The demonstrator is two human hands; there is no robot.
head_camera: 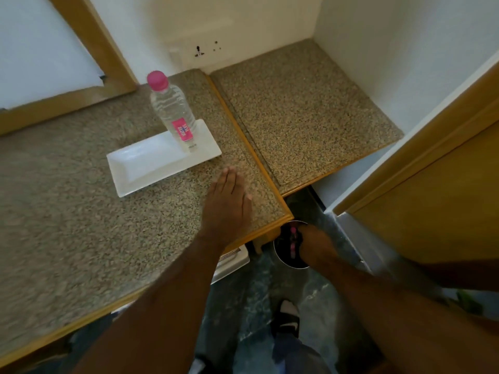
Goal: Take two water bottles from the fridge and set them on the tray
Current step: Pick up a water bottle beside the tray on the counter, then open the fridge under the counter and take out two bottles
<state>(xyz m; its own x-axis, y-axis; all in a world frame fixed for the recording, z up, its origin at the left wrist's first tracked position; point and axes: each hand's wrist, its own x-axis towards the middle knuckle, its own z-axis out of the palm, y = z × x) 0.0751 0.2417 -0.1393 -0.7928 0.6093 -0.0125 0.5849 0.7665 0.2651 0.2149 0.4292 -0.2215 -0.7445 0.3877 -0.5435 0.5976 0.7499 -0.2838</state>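
Speckled counter (67, 211), left hand (229, 201) flat; right hand (316, 241) gripping bottle (293, 236)

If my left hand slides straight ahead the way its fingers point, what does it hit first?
Probably the near right corner of the tray, just ahead of the left hand; the bottle stands behind it.

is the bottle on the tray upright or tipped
Upright. The bottle stands on its base at the right end of the white tray, pink cap on top; its apparent lean is probably the wide-angle lens.
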